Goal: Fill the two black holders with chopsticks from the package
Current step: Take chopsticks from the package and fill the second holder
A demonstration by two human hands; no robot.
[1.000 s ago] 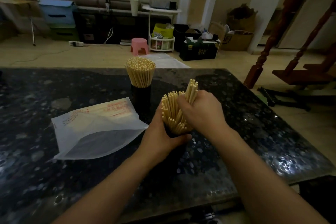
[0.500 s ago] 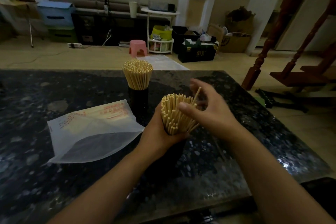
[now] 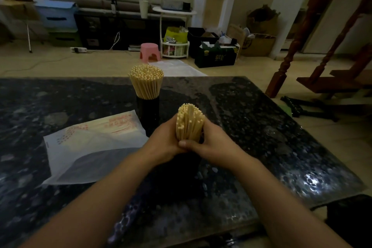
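both hands, left hand point(image 3: 163, 143) and right hand point(image 3: 213, 147), wrapped round chopsticks point(image 3: 189, 122) over near holder point(image 3: 181, 177), hardly visible, beside full far holder point(image 3: 148, 110) and package point(image 3: 92, 147); loosened too soon, could fan out, spill or tip it.

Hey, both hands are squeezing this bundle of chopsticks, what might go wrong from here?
1. The bundle fans out above both hands; loosening the squeeze may spill sticks onto the table.
2. The near holder is hidden in the dark under the hands, so it could tip unnoticed.
3. The full holder stands close behind; a spill might knock it.
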